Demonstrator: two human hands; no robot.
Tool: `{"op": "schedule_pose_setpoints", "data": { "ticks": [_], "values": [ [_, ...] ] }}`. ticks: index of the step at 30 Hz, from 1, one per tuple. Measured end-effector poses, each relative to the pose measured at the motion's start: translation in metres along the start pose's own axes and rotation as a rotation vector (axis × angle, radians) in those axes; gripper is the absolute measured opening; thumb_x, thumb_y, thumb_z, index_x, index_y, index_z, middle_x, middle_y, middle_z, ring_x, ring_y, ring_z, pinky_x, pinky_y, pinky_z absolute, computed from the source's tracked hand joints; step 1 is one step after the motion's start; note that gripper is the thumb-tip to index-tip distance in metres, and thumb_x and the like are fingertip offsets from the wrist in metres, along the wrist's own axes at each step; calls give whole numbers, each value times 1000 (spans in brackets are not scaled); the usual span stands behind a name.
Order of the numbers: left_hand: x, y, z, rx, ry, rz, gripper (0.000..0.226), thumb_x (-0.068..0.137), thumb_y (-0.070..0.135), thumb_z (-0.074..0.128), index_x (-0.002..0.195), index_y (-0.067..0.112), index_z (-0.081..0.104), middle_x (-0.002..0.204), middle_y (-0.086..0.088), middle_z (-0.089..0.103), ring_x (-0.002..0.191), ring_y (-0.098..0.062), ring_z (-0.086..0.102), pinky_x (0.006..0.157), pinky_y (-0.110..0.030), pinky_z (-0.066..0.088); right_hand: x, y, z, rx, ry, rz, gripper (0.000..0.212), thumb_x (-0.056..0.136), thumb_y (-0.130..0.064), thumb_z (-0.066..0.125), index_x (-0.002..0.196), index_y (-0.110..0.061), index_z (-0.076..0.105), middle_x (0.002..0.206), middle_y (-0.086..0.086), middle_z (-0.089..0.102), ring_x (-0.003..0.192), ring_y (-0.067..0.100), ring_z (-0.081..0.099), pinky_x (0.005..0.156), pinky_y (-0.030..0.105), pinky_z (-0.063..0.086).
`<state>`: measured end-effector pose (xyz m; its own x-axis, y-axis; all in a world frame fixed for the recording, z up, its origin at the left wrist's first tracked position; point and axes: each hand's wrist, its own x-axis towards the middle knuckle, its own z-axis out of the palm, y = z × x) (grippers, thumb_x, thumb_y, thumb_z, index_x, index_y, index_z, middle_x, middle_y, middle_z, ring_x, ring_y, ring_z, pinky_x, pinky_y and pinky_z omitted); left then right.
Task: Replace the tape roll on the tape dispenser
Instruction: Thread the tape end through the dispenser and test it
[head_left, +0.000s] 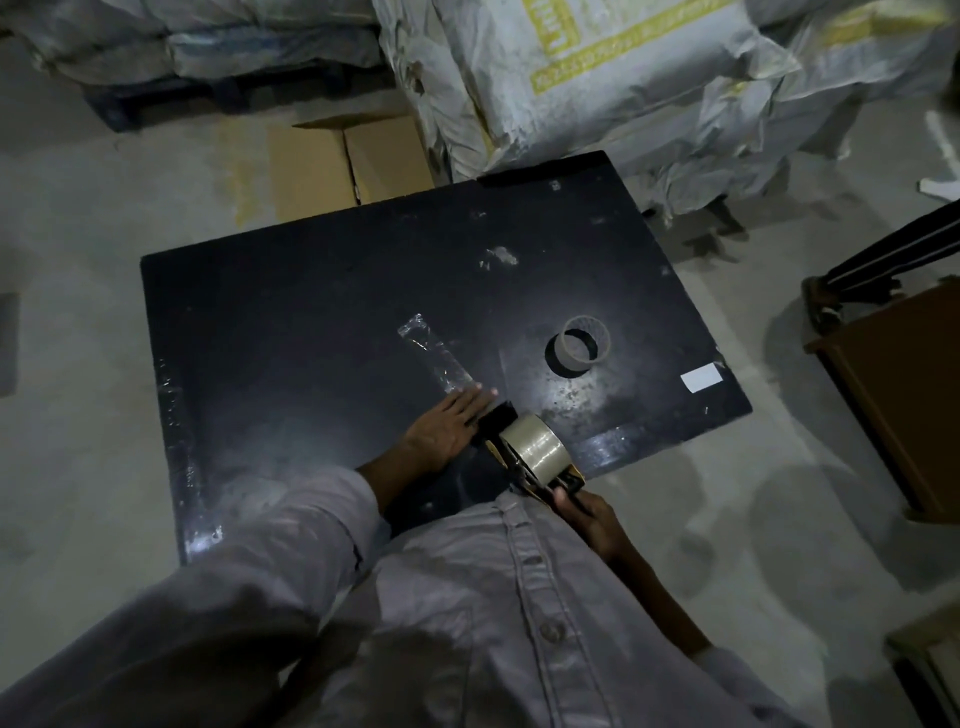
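The right hand (592, 525) is clenched round the dispenser (519, 467) handle at the counter's (291, 322) near edge, with a full roll (540, 447) mounted. The left hand (452, 421) lies flat beside the dispenser's nose, fingers straight. A bare core (578, 345) stands well apart. The roll looks light, stiff and slick, so it's best gripped by its rim.

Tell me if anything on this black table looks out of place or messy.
A strip of clear tape is stuck diagonally on the black table, wrinkled at its far end. An empty cardboard tape core sits loose beyond the tape dispenser. Shiny tape scraps cling to the table's left edge.
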<state>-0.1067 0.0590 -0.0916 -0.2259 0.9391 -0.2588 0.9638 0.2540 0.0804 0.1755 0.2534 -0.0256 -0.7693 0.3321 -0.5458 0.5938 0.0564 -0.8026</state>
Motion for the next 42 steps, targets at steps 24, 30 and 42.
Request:
{"op": "schedule_pose_setpoints", "data": {
  "ticks": [24,30,42],
  "values": [
    [-25,76,17,-240,-48,-584,106,103,44,67,176,35,-10,186,4,-17,172,-35,-10,133,-71,8,3,22,-35,81,-110,147,76,87,-91,74,92,-15,66,68,3,50,55,14,41,55,30,32],
    [-40,102,10,-190,-127,-608,104,99,37,74,176,44,5,185,0,-21,171,-41,-8,128,-80,14,-2,18,-37,35,-140,78,62,104,-78,65,92,-17,65,68,2,53,54,13,48,53,26,39],
    [-64,169,5,-154,-209,-695,110,97,38,71,178,27,-3,186,-8,-9,170,-41,10,128,-65,29,-8,28,-28,-39,-145,-14,75,95,-95,55,96,-22,71,70,-3,56,56,10,48,54,29,37]
  ]
}}
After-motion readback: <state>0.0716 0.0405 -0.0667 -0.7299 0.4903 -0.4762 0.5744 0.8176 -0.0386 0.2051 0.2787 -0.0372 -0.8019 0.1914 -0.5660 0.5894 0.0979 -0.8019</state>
